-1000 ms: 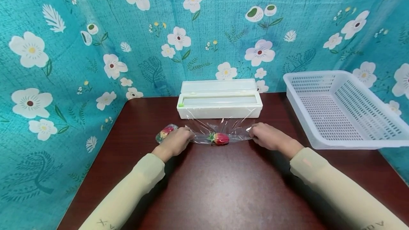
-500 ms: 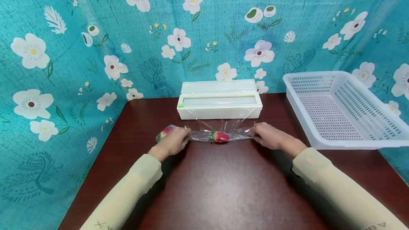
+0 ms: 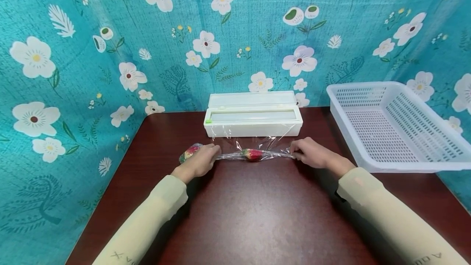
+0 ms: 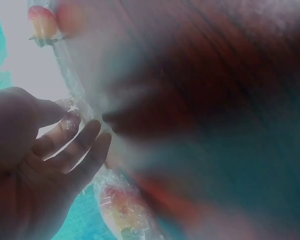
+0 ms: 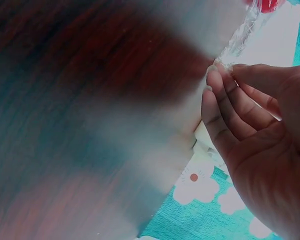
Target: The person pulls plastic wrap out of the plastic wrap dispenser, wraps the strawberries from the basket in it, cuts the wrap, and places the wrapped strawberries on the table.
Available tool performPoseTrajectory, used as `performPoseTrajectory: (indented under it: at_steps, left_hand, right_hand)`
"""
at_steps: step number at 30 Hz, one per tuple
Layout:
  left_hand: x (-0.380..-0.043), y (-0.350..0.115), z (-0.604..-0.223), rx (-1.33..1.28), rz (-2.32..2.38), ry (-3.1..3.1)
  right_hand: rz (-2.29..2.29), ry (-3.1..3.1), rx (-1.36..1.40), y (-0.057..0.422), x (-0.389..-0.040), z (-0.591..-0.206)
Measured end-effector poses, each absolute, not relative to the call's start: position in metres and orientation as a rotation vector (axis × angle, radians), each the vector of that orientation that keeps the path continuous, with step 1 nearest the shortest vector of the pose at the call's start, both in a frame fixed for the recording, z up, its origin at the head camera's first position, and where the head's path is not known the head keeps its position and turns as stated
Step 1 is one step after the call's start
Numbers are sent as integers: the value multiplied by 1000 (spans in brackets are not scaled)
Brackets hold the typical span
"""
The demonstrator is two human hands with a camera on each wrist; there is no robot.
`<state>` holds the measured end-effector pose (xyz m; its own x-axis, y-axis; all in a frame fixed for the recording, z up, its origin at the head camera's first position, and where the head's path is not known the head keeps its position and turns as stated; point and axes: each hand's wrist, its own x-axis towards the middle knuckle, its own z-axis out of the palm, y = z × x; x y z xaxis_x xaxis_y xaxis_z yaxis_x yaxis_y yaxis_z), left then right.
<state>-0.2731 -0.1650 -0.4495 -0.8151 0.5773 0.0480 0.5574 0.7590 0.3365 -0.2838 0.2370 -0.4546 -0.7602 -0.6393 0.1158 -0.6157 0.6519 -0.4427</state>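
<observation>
A red strawberry lies in the middle of a narrow strip of clear cling film, stretched sideways in front of the white film box. My left hand pinches the strip's left end between thumb and fingertips. At its right end my right hand pinches the film the same way, and the right wrist view shows the bunched film at those fingertips. Beside my left hand sits a wrapped red and yellow fruit, partly hidden behind that hand; the left wrist view shows crinkled film around this wrapped fruit.
The white cling film box stands at the back of the dark wooden table with its lid raised. A white slotted plastic basket is at the right. A blue flowered curtain hangs behind.
The film around the strawberry has gathered into a narrower, twisted strip, and the strawberry has turned and moved slightly up in view. My left hand has shifted a little left, my right slightly right.
</observation>
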Motion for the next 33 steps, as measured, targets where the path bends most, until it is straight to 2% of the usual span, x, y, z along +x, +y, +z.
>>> performPoseTrajectory:
  at_steps: [20,33]
  left_hand:
    - [-295,-159,-452,945,490,2885]
    - [-311,-156,-453,799,412,2914]
  right_hand:
    - [-817,2730,-786,239,-305,-460]
    - [-791,2788,-675,234,-318,-461]
